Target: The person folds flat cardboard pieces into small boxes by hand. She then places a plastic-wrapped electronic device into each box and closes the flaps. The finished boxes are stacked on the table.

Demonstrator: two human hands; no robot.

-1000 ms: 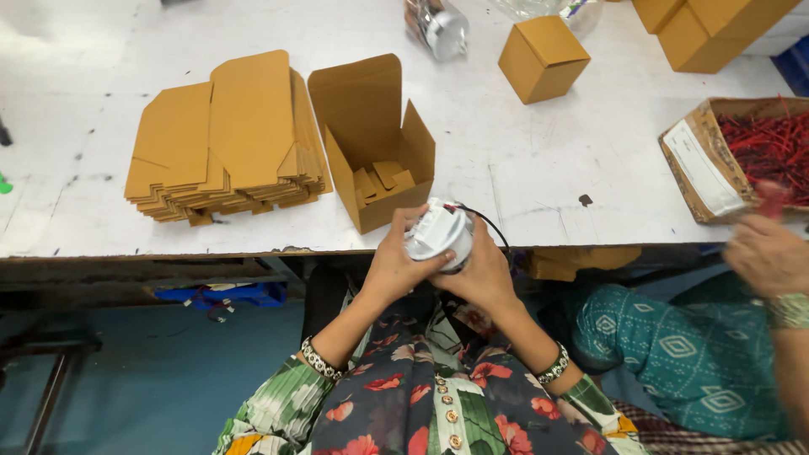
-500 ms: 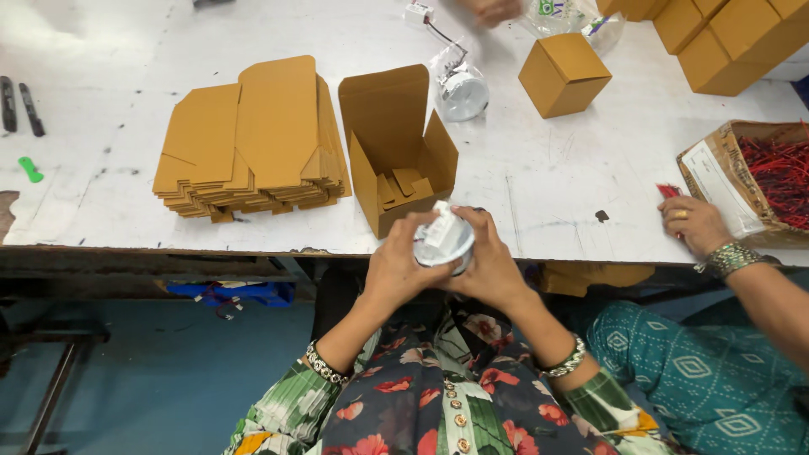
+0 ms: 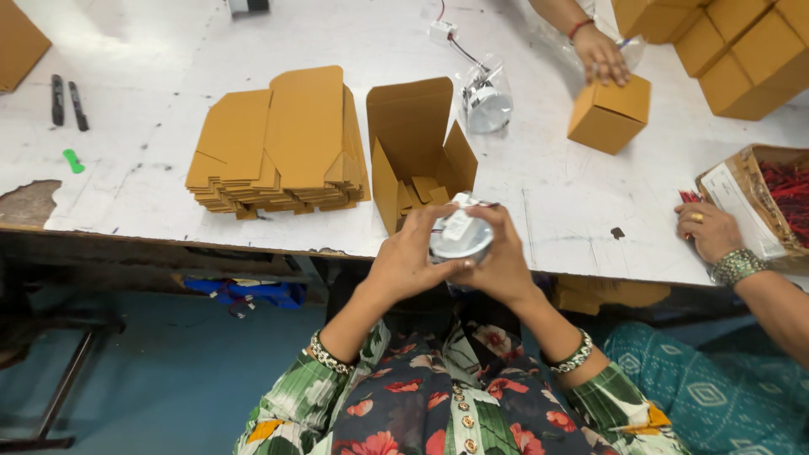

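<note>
Both hands are wrapped around a small round silver lamp fitting [image 3: 459, 238] at lower centre of the frame, left hand [image 3: 403, 263] and right hand [image 3: 502, 265] clamped on it from either side, just in front of the table edge [image 3: 211, 238]. An open cardboard box [image 3: 417, 156] stands right above it, with a stack of flat box blanks [image 3: 282, 143] to its left. At the right edge, another person's hand [image 3: 706, 229] rests beside a carton of red wires [image 3: 779, 198].

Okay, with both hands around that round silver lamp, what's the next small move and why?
Probably ease the round silver lamp forward into the open brown box. Both the left hand and right hand cup it just before the box's open mouth, which faces them on the table edge.
</note>
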